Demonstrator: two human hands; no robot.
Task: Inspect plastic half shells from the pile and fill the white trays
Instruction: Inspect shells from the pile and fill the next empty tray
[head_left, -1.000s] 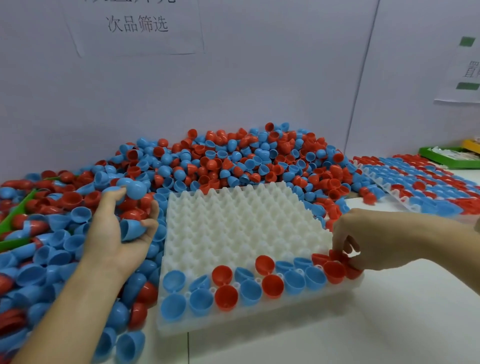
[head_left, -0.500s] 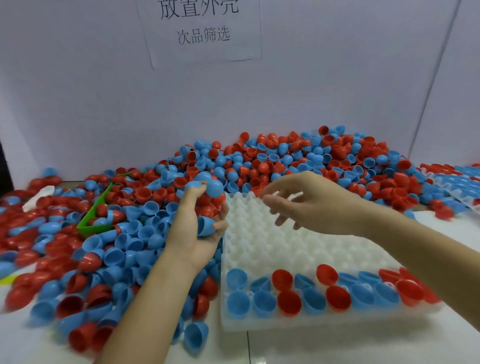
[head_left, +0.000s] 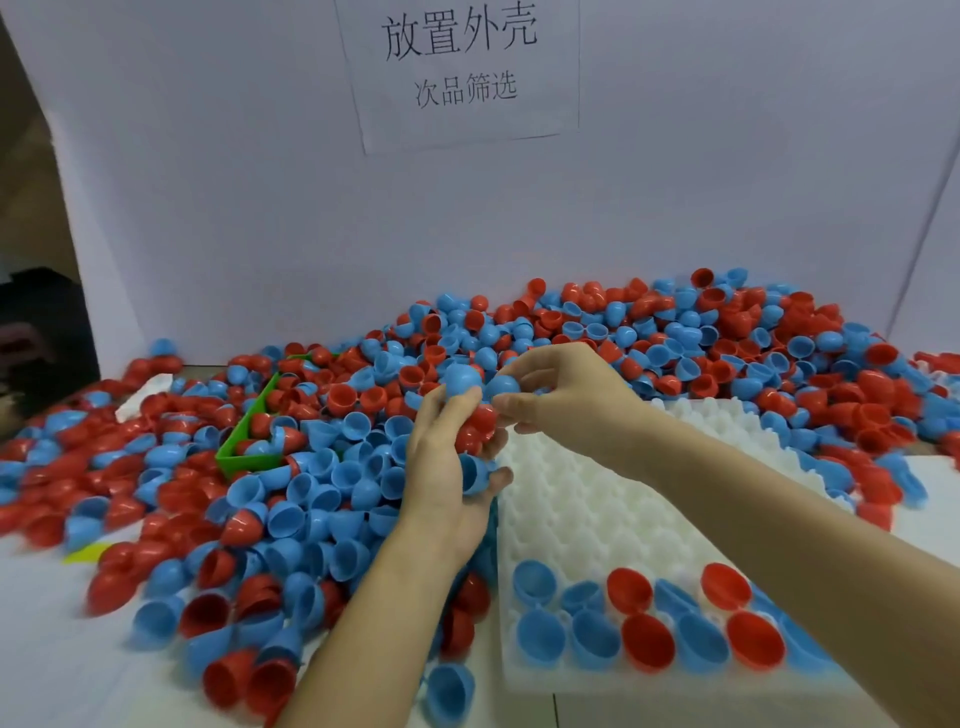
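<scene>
A big pile of red and blue half shells covers the table's left and back. My left hand is raised over the pile's edge and holds several shells, blue and red, among them a blue one on top. My right hand has come across to it and pinches a blue shell at the left hand's fingertips. Below and to the right lies the white tray; its two nearest rows hold red and blue shells, open side up.
A green bin sits half buried in the pile at the left. A paper sign hangs on the white back wall. Loose shells lie along the table's front left edge. A dark gap opens at the far left.
My right hand moved left from the tray's right front corner to my left hand and now pinches a blue shell there. The view swung left; my left hand kept its shells.
</scene>
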